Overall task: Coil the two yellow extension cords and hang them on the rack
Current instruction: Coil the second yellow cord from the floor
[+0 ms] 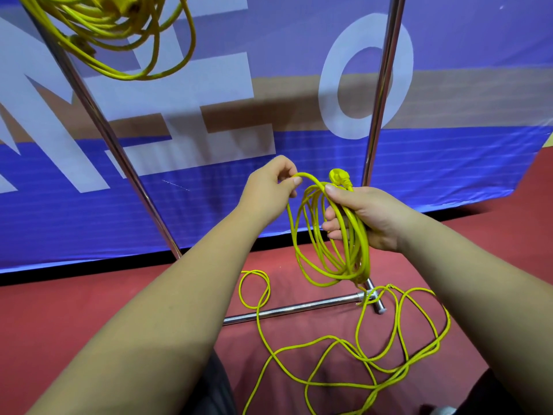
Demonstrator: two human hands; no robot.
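My right hand (369, 218) grips the half-made coil of yellow extension cord (362, 250) near the rack's right pole (380, 115), my left hand (267, 188) pinches the next loop, and the slack (327, 337) on the floor, lying across the rack's base bar (299, 308), could snag as I pull.

Gripping partly coiled thin yellow extension cord (360, 241) in right grip (368, 217), pinching next loop with left grip (269, 187); slack trailing over red floor (89, 310), beside chrome-tube rack (299, 308) bearing second yellow coil (128, 75).
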